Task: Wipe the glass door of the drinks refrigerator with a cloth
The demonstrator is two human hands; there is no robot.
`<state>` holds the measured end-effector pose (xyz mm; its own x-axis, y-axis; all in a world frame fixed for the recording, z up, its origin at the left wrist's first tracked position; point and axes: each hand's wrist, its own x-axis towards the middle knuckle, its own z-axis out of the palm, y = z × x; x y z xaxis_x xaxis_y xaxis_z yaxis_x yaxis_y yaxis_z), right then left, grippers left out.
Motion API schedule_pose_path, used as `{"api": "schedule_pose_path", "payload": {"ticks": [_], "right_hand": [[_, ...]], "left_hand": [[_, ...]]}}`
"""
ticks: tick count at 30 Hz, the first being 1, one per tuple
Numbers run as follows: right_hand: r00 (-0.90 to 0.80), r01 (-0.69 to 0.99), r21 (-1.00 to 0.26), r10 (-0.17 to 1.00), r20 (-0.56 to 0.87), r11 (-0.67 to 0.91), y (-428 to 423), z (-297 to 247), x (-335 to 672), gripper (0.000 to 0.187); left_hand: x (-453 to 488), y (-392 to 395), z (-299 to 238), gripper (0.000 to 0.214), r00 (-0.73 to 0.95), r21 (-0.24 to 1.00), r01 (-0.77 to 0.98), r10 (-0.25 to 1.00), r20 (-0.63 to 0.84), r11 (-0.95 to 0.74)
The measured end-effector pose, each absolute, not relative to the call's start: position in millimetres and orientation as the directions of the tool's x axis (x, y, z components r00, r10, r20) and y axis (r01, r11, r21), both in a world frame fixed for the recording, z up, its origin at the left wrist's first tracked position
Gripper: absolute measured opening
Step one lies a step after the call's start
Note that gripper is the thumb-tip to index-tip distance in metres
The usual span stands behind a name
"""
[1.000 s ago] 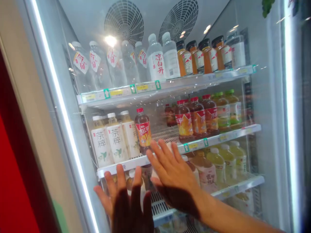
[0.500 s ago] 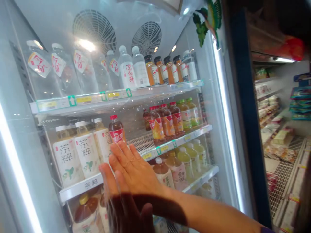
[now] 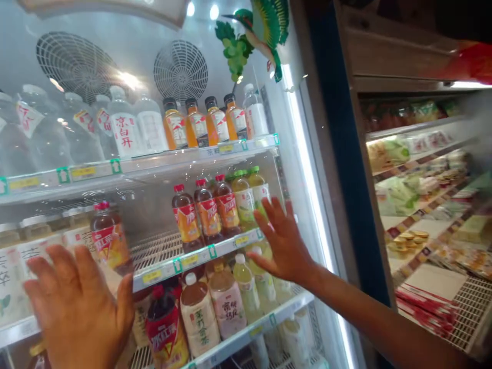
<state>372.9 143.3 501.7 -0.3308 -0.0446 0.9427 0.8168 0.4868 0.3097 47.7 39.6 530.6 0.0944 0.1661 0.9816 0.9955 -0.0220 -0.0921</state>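
My left hand (image 3: 79,307) is at the lower left with its back toward me and fingers spread. It holds nothing and covers part of the white-labelled tea bottles (image 3: 42,248), next to a red-capped iced tea bottle (image 3: 109,238). To the right, my right hand (image 3: 282,243) is raised with fingers apart, also with nothing in it. It lies in front of the green-capped bottles (image 3: 243,197), near several red-capped bottles (image 3: 207,210). All these bottles stand on shelves of a lit drinks fridge; whether either hand touches its glass front, I cannot tell.
Clear water bottles (image 3: 125,125) and orange drink bottles (image 3: 196,123) line the top shelf. More bottles (image 3: 200,318) stand lower down. A hummingbird sticker (image 3: 265,38) is at the upper right, beside a dark blue frame (image 3: 334,128). Farther right is another case of packaged food (image 3: 403,195).
My hands were close together at the lower middle; now they are wide apart, the left moved left and the right moved right. The view has shifted rightward.
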Motion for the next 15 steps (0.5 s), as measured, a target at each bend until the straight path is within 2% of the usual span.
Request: {"api": "schedule_pose_path", "payload": {"ticks": [1, 3, 6, 7, 9, 12, 13, 15], "right_hand": [[-0.305, 0.825, 0.285, -0.041, 0.951, 0.488, 152, 502, 395, 0.092], [-0.301, 0.816, 0.277, -0.036, 0.953, 0.508, 165, 502, 424, 0.099], [-0.252, 0.805, 0.243, -0.058, 0.966, 0.541, 171, 499, 436, 0.108], [-0.215, 0.809, 0.213, -0.061, 0.975, 0.547, 170, 498, 436, 0.108], [-0.166, 0.821, 0.156, -0.032, 0.986, 0.549, 168, 495, 437, 0.106], [-0.215, 0.834, 0.167, 0.030, 0.976, 0.526, 169, 492, 444, 0.102], [-0.227, 0.834, 0.177, 0.034, 0.973, 0.522, 170, 492, 447, 0.102], [-0.232, 0.831, 0.184, 0.027, 0.972, 0.525, 172, 490, 451, 0.101]], "left_hand": [[67, 47, 530, 0.084, 0.140, -0.135, 0.990, 0.164, 0.977, -0.037], [112, 65, 522, 0.083, 0.308, -0.296, 0.951, 0.180, 0.934, -0.088], [171, 90, 516, 0.085, 0.646, -0.624, 0.764, 0.209, 0.734, -0.165], [182, 95, 521, 0.084, 0.707, -0.686, 0.707, 0.213, 0.675, -0.173], [191, 98, 542, 0.080, 0.704, -0.691, 0.708, 0.223, 0.674, -0.145], [185, 93, 566, 0.076, 0.518, -0.519, 0.853, 0.221, 0.826, -0.060], [183, 91, 564, 0.077, 0.494, -0.494, 0.867, 0.226, 0.840, -0.057], [180, 88, 545, 0.080, 0.588, -0.579, 0.807, 0.250, 0.769, -0.119]]}}
